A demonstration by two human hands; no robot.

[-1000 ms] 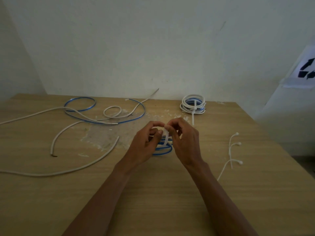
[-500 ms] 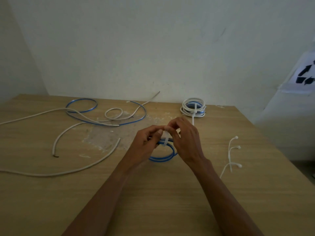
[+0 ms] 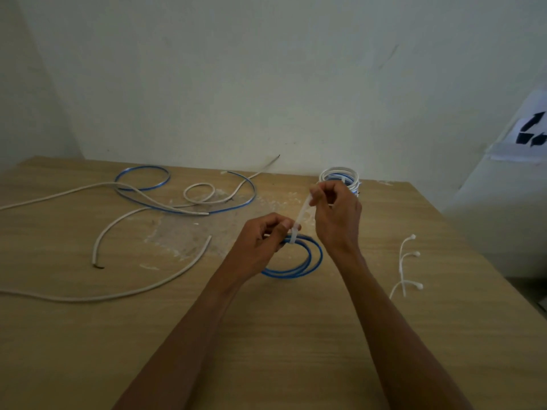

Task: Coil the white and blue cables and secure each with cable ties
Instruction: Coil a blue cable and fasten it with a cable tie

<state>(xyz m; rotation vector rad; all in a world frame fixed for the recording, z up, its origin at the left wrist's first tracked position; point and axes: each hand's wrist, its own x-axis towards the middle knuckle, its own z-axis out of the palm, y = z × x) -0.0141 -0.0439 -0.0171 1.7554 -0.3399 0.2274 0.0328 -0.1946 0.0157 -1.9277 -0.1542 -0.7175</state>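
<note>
Above the table (image 3: pixel 88 335), the left hand (image 3: pixel 257 244) pinched the blue coil (image 3: pixel 291 273); the right hand (image 3: pixel 337 220) gripped its cable tie (image 3: pixel 302 214). Cinching likely needed a steady pull.

Signage check: one mark found, no readable text.

A white sheet (image 3: pixel 525 143) is fixed to the pale slanted surface at the far right and is cut off by the frame edge. It carries bold black arrow-like shapes (image 3: pixel 532 130): one points up and to the right, and two blocky pieces sit below it. Only part of the symbol shows, and no letters or numbers can be made out on it. The blue cable (image 3: pixel 288 274), the white cable (image 3: pixel 88 298) and the cable tie (image 3: pixel 299 216) are too thin and blurred to tell whether they carry any print.
</note>
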